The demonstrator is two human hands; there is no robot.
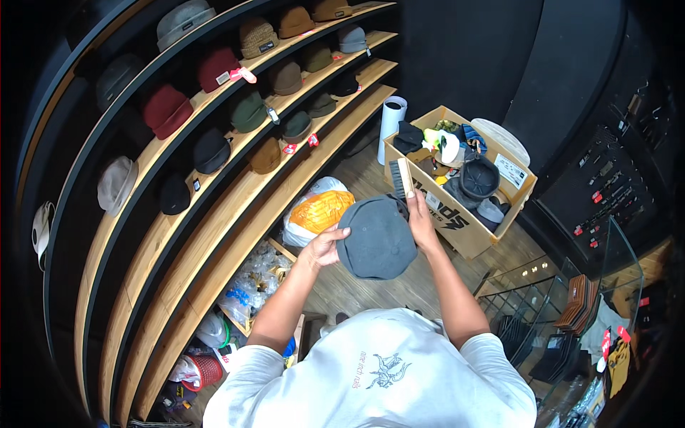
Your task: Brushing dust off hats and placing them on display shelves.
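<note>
A dark grey fabric cap is in front of my chest, its rounded crown facing up at me. My left hand grips its left edge, thumb on top and the other fingers mostly hidden beneath. In my right hand is a wooden-backed brush with dark bristles, held upright beyond the cap's upper right side. The bristles face left, apart from the crown's top. My right hand is also against the cap's right edge; whether its fingers grip the cap too is hidden.
Curved wooden shelves with rows of beanies rise at the left. An open cardboard box full of caps stands ahead on the right, beside a white roll. Plastic bags lie on the floor. A glass display case is at the right.
</note>
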